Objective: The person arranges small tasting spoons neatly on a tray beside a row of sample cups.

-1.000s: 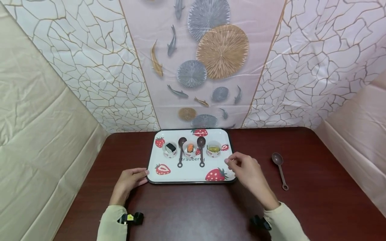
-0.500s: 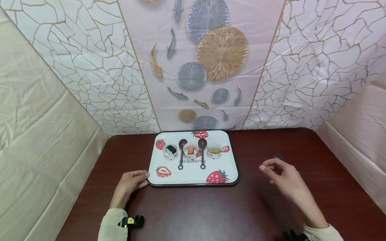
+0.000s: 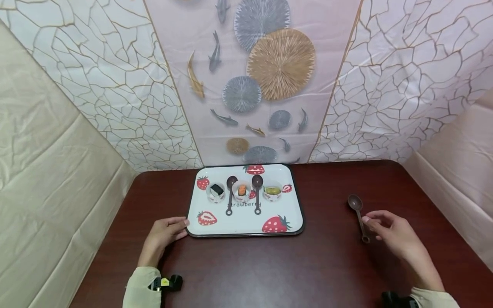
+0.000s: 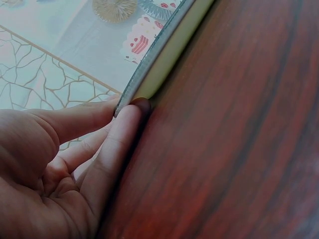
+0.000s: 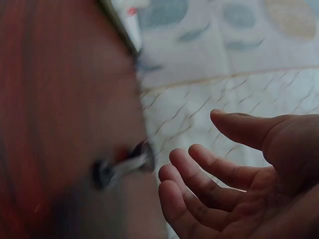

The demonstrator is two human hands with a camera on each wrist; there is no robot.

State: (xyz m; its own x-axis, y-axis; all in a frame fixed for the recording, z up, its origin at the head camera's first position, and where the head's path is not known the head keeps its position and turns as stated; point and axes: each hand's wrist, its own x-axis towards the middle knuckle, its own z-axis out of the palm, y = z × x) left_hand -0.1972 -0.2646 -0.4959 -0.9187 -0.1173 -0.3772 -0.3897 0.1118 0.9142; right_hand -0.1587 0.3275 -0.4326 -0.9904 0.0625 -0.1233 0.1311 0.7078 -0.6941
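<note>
A white strawberry-print tray (image 3: 235,224) with a dark rim lies at the table's middle back. My left hand (image 3: 162,237) pinches its front left corner, thumb above the rim and fingers beneath, as the left wrist view shows. On the tray stand three small cups holding a black-and-white piece (image 3: 217,190), an orange-topped piece (image 3: 242,190) and a green piece (image 3: 273,191). Two brown spoons lie between them, a left one (image 3: 230,196) and a right one (image 3: 257,194). Just right of a third brown spoon (image 3: 355,202) hovers my right hand (image 3: 402,237), its fingers loosely bent and holding nothing.
The dark red wooden table (image 3: 269,273) stretches around the tray. Behind it hangs a patterned cloth (image 3: 246,128) with fish and round leaves. Pale padded panels stand on the left (image 3: 57,192) and right (image 3: 458,184).
My right hand has left the tray's right side and moved right, passing over the third spoon to its right side. My left hand stays at the tray's corner.
</note>
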